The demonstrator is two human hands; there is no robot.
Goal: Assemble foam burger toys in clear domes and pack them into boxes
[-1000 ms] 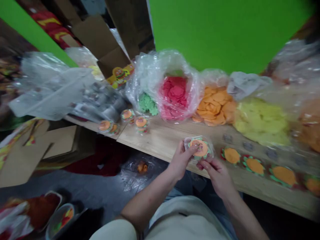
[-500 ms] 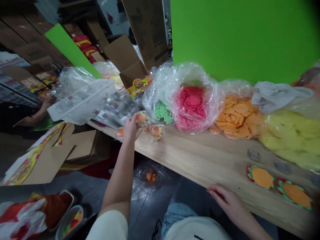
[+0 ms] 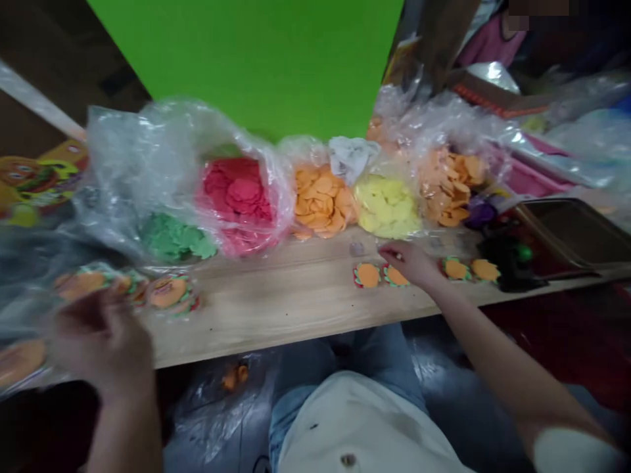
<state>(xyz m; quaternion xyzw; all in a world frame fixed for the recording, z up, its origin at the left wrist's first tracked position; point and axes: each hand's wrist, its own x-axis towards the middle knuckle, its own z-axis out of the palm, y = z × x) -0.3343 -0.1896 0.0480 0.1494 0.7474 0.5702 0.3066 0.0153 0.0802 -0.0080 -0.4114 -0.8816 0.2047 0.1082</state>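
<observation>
Loosely half-open, the right hand [image 3: 409, 263] rests just beside a felt burger cutout [image 3: 396, 276].

**Passage:** plank [image 3: 296, 309], front strip between the hands; a hand can pass along it, below the bags.

**Obstacles, rear:** green bag [image 3: 172, 236], red bag [image 3: 239, 197], orange bag [image 3: 320, 203], yellow bag [image 3: 389, 207], in a row along the back.

**Obstacles, right:** burger cutouts [image 3: 367, 276] touching the right hand [image 3: 409, 263]; black object [image 3: 510, 263] beyond.

**Obstacles, left:** packets [image 3: 167, 292] just beside the left hand [image 3: 98, 341].
</observation>
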